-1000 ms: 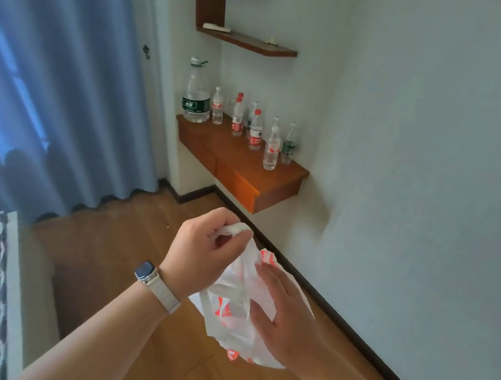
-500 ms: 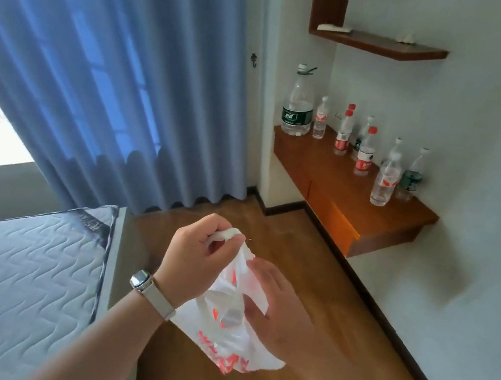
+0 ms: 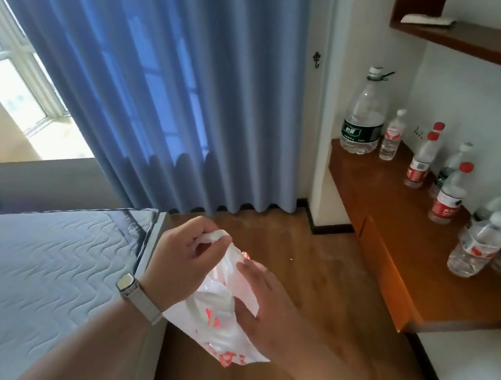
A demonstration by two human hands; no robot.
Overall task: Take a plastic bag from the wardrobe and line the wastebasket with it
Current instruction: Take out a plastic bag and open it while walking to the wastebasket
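Observation:
A white plastic bag [image 3: 218,319] with red print hangs between both hands above the wooden floor. My left hand [image 3: 180,261], with a watch on its wrist, pinches the bag's bunched top edge between thumb and fingers. My right hand [image 3: 263,310] grips the bag's side lower down, fingers pressed into the crumpled film. The wardrobe and the wastebasket are not in view.
A bare quilted mattress [image 3: 15,277] fills the lower left. Blue curtains [image 3: 150,68] hang ahead beside a window. A wall-mounted wooden desk [image 3: 396,252] at right carries several water bottles [image 3: 364,116], under a wooden shelf [image 3: 495,44]. Wooden floor [image 3: 322,267] runs between bed and desk.
The view has swung left: the desk and bottles slid to the right edge, while the curtains, window and mattress came in. Both hands kept hold of the bag.

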